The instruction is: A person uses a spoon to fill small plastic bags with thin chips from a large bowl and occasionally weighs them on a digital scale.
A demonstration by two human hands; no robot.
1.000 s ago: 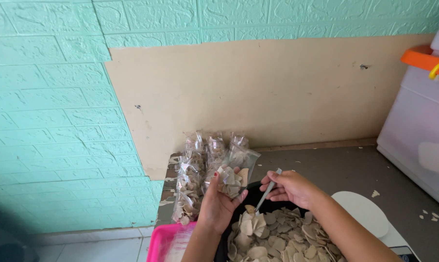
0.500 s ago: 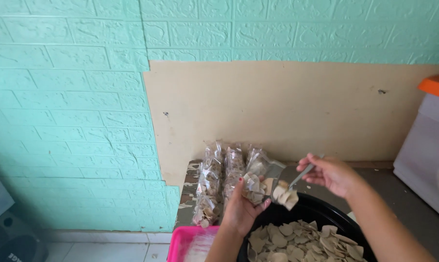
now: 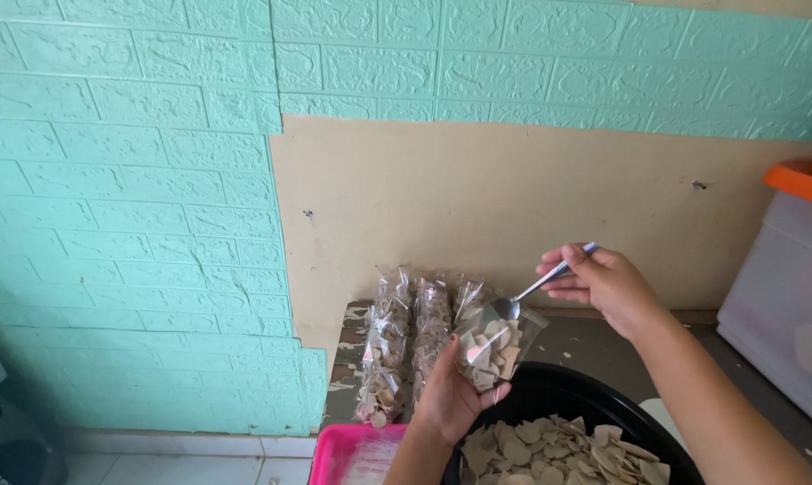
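My left hand (image 3: 451, 395) holds a small clear plastic bag (image 3: 496, 346) partly filled with pale chips, raised above a black bowl (image 3: 550, 395). The bowl holds many more pale chips (image 3: 559, 445). My right hand (image 3: 604, 283) grips a metal spoon (image 3: 541, 286) by its handle, with the spoon's bowl dipped into the mouth of the bag.
Several filled clear bags of chips (image 3: 410, 337) lie in rows against a tan board (image 3: 514, 193) on the teal brick-pattern wall (image 3: 127, 224). A pink tray (image 3: 334, 454) sits at the lower edge. A white container with an orange lid (image 3: 792, 278) stands at the right.
The spoon rose from the chips in the bowl up to the bag's mouth. The bag in my left hand lifted slightly, and the view shifted left.
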